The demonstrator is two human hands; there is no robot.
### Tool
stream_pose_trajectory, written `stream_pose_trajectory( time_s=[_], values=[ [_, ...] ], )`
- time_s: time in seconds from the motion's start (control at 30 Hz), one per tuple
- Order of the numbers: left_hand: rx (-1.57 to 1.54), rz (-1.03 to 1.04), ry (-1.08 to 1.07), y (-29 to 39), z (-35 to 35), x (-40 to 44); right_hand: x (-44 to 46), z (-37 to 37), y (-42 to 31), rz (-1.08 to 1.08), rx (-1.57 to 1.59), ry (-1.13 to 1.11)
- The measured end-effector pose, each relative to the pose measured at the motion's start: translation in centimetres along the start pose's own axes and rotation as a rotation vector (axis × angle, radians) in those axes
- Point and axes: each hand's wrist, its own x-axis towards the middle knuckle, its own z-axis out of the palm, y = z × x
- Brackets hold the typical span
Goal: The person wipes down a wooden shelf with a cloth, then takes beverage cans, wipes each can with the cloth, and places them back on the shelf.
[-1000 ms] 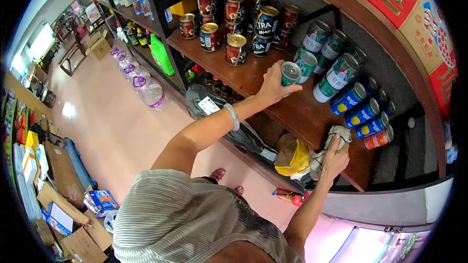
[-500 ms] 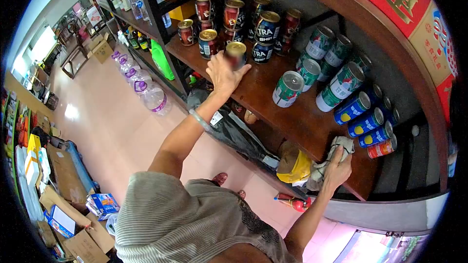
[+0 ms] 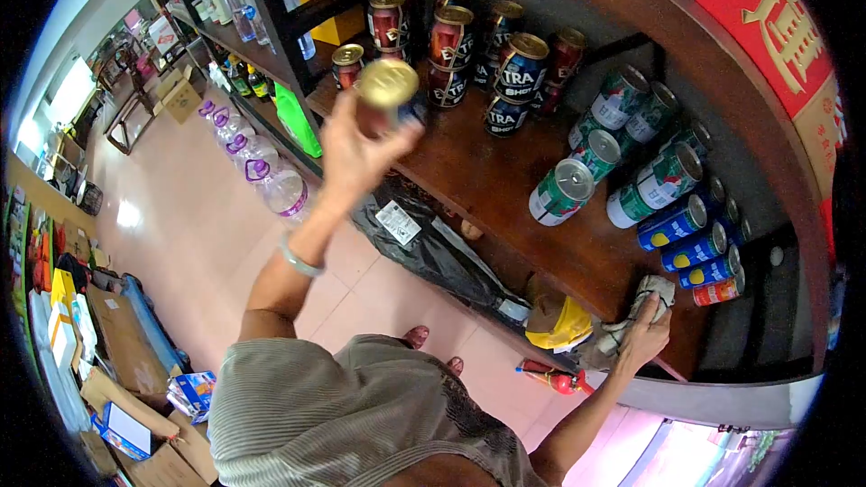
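Observation:
My left hand (image 3: 363, 151) grips a gold-topped can (image 3: 388, 90), blurred by motion, over the front edge of the wooden shelf (image 3: 478, 180). Red and dark-blue cans (image 3: 451, 45) stand behind it, some stacked in twos. My right hand (image 3: 646, 335) holds a grey-white cloth (image 3: 642, 302) against the shelf's right front part. Between the hands, a green-and-white can (image 3: 561, 192) stands near the edge, touching or close to another green can (image 3: 597, 153). Blue cans (image 3: 672, 222) and an orange-red can (image 3: 719, 290) sit at the right.
Below the shelf are a black plastic bag (image 3: 424, 239) and a yellow item (image 3: 561, 325). A red fire extinguisher (image 3: 564, 382) is on the floor. Large clear bottles (image 3: 284, 189) line the left side. Cardboard boxes (image 3: 135, 325) lie at the lower left.
My left hand let go of the green can, took a gold-topped can and lifted it to the left, off the shelf. My right hand stays on the cloth. The view has shifted slightly.

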Motion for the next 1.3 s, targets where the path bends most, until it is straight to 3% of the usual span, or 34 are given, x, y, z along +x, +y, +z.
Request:
stream_pose_trajectory(
  time_s=[0.03,0.07,0.1,0.13,0.17,0.3,0.37,0.47,0.63,0.73,1.3],
  values=[
    [0.009,0.062,0.054,-1.1,-1.3,1.7,0.1,0.3,0.4,-0.009,-0.008,0.022],
    [-0.042,-0.039,0.041,-2.4,-2.4,3.6,0.3,0.7,1.0,-0.018,-0.014,0.045],
    [0.104,-0.067,0.061,-4.0,-3.3,5.6,0.4,1.5,2.2,-0.064,-0.067,0.121],
    [0.016,-0.113,0.071,-5.9,-3.6,7.5,0.1,1.2,1.5,-0.028,-0.062,0.076],
    [0.185,-0.037,0.144,-9.9,-3.4,9.6,0.1,0.4,0.3,0.008,-0.056,0.032],
    [0.008,-0.179,0.069,-13.2,-2.6,12.9,0.1,0.0,-0.5,0.045,-0.067,0.017],
    [-0.097,-0.209,0.011,-13.6,-1.9,13.2,0.2,0.3,-0.1,0.041,-0.076,0.034],
    [0.059,-0.166,0.007,-13.5,-1.4,13.3,0.4,0.6,0.5,0.055,-0.098,0.032],
    [0.07,-0.148,-0.037,-13.0,-1.3,13.4,0.4,0.6,0.7,0.07,-0.087,0.014],
    [0.066,-0.139,-0.054,-13.3,-1.2,13.5,0.3,1.5,1.7,-0.036,-0.068,0.136],
    [0.024,-0.215,-0.099,-15.2,-0.7,13.7,0.4,1.3,1.5,-0.002,-0.085,0.106]
  ],
)
